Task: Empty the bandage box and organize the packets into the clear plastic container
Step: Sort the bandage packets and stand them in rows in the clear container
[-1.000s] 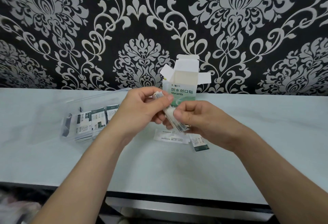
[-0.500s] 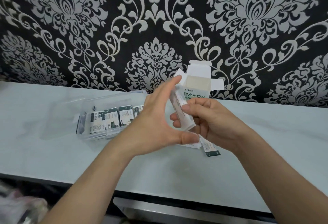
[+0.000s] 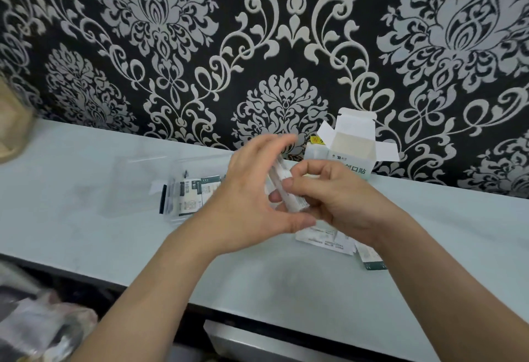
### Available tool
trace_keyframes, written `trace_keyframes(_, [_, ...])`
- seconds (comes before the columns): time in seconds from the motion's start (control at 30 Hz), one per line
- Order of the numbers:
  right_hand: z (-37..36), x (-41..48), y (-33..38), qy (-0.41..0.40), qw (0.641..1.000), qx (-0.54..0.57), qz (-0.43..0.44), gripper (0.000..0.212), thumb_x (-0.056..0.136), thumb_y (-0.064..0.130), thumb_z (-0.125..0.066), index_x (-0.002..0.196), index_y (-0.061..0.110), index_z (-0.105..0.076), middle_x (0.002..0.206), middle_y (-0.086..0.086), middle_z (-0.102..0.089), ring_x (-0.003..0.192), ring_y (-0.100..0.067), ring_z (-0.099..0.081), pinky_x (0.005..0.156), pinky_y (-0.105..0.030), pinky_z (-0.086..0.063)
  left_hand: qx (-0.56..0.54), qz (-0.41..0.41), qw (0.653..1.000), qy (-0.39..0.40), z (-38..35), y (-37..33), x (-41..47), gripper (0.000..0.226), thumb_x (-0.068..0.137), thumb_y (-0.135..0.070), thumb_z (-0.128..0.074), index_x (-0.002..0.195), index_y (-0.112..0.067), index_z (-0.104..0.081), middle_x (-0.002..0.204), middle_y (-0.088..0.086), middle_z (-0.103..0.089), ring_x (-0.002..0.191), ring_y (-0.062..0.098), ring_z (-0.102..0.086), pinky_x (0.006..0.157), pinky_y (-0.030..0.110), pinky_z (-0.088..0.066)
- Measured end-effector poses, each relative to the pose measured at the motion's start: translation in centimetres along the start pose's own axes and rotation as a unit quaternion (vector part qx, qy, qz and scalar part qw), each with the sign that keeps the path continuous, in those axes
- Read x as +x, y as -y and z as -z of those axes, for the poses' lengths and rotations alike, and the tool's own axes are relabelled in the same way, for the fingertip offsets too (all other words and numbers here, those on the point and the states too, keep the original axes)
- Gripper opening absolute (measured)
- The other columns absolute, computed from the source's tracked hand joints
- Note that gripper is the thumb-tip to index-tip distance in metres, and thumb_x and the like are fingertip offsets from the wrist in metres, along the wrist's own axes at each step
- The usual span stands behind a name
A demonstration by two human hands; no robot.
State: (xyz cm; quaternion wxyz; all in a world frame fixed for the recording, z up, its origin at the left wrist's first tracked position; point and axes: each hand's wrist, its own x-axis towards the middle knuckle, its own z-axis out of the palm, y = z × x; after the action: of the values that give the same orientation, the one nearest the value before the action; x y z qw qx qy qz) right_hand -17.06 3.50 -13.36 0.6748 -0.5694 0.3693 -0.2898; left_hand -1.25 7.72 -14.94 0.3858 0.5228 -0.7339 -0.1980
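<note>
The left hand had let go of the stack of bandage packets. A second earlier its fingers were curled round the top of the stack. Now they lay straight and close together alongside it, with the thumb spread out below. The right hand kept the stack, thumb and fingers pinching it on edge at the centre of the frame, above the counter. We judged this to be squaring the packets up before filing them.

The clear plastic container sat left of centre, partly behind the left hand, with a row of packets already in it. The bandage box stood open, right of centre against the wall. We could not tell whether anything was left inside. Loose packets lay on the counter under the right hand, so the sorting looked unfinished.

Compared with the earlier frames, the whole scene had slid to the right of the picture, which we took for a turn of the head. The box and container kept their places on the counter. A pale blurred shape had entered at the left edge, and we could not identify it.
</note>
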Motion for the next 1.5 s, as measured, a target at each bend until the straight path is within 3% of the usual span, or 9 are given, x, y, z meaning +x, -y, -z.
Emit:
trace_keyframes(0.07, [-0.5,0.9,0.6,-0.050,0.991,-0.125,0.027,0.016,0.081,0.009,-0.074,0.077,0.012,-0.058,0.078,-0.017,-0.072,0.066,-0.019,-0.067,0.064,-0.026,-0.052,-0.104,0.080,0.989,-0.068,1.5,0.5,0.2,0.073,0.065,-0.053,-0.076,0.130,-0.051,-0.043,0.133,-0.025,-0.043,0.123,-0.004,-0.044,0.100,0.019,-0.038])
trace_keyframes(0.2, [-2.0,2.2,1.3,-0.083,0.918,-0.369,0.117,0.016,0.077,0.018,-0.075,0.071,0.019,-0.060,0.060,0.005,-0.066,0.054,-0.010,-0.054,0.058,-0.028,-0.045,-0.323,0.261,0.890,-0.186,3.3,1.4,1.4,0.017,0.091,-0.036,-0.063,0.103,-0.025,-0.066,0.093,-0.002,-0.061,0.062,0.013,-0.063,0.063,0.029,-0.055])
trace_keyframes(0.33, [-3.6,2.3,1.4,-0.096,0.804,-0.554,0.195,0.017,0.079,0.028,-0.071,0.079,0.023,-0.055,0.064,0.013,-0.052,0.059,-0.004,-0.047,0.057,-0.025,-0.036,-0.325,0.283,0.889,-0.154,3.1,2.0,2.1,0.019,0.086,-0.005,-0.063,0.102,-0.013,-0.068,0.072,0.005,-0.063,0.049,0.013,-0.056,0.051,0.021,-0.048])
trace_keyframes(0.5, [-2.6,1.7,-0.2,-0.059,0.762,-0.588,0.264,0.032,0.081,0.022,-0.072,0.102,0.022,-0.048,0.119,0.008,-0.041,0.083,-0.014,-0.054,0.074,-0.031,-0.045,-0.359,0.292,0.865,-0.191,3.0,2.9,2.9,0.023,0.082,0.005,-0.065,0.099,-0.010,-0.068,0.063,0.005,-0.060,0.043,0.009,-0.049,0.045,0.016,-0.044])
trace_keyframes(0.57, [-2.1,1.7,-0.6,-0.073,0.724,-0.603,0.327,0.020,0.084,0.009,-0.064,0.099,0.017,-0.053,0.115,0.000,-0.047,0.075,-0.025,-0.057,0.063,-0.044,-0.050,-0.362,0.297,0.864,-0.186,3.0,3.3,3.3,0.021,0.081,0.006,-0.066,0.098,-0.007,-0.068,0.065,0.006,-0.060,0.042,0.007,-0.048,0.043,0.015,-0.043])
trace_keyframes(0.7, [-1.3,2.2,-0.7,-0.082,0.643,-0.648,0.400,0.016,0.087,0.017,-0.047,0.085,0.013,-0.063,0.083,-0.003,-0.061,0.057,-0.029,-0.057,0.041,-0.036,-0.046,-0.339,0.317,0.871,-0.161,2.9,3.7,3.7,0.024,0.081,0.006,-0.065,0.101,-0.006,-0.068,0.073,0.010,-0.064,0.041,0.006,-0.048,0.044,0.014,-0.044])
trace_keyframes(1.07, [-0.5,3.6,-0.5,-0.010,0.745,-0.615,0.257,0.006,0.084,0.015,-0.070,0.087,0.018,-0.074,0.083,0.005,-0.070,0.077,-0.016,-0.062,0.073,-0.037,-0.052,-0.029,0.291,0.951,-0.100,1.0,5.1,4.8,0.039,0.078,-0.015,-0.070,0.113,-0.023,-0.056,0.079,0.005,-0.070,0.066,0.018,-0.069,0.072,0.036,-0.058])
trace_keyframes(1.3, [-1.8,6.0,0.5,-0.010,0.705,-0.688,0.173,0.017,0.082,0.013,-0.066,0.087,0.028,-0.075,0.087,0.008,-0.072,0.087,-0.018,-0.065,0.082,-0.034,-0.053,0.098,0.259,0.960,-0.044,0.9,4.7,4.4,0.049,0.089,-0.017,-0.056,0.136,-0.022,-0.044,0.110,0.003,-0.068,0.098,0.027,-0.064,0.088,0.042,-0.052])
trace_keyframes(1.5, [-3.0,7.2,0.7,0.019,0.671,-0.729,0.135,0.019,0.082,0.011,-0.062,0.085,0.027,-0.072,0.091,0.008,-0.070,0.094,-0.019,-0.063,0.085,-0.033,-0.049,0.123,0.249,0.959,-0.049,1.4,5.1,4.1,0.035,0.091,-0.015,-0.050,0.122,-0.029,-0.059,0.113,-0.001,-0.067,0.096,0.023,-0.063,0.084,0.038,-0.052])
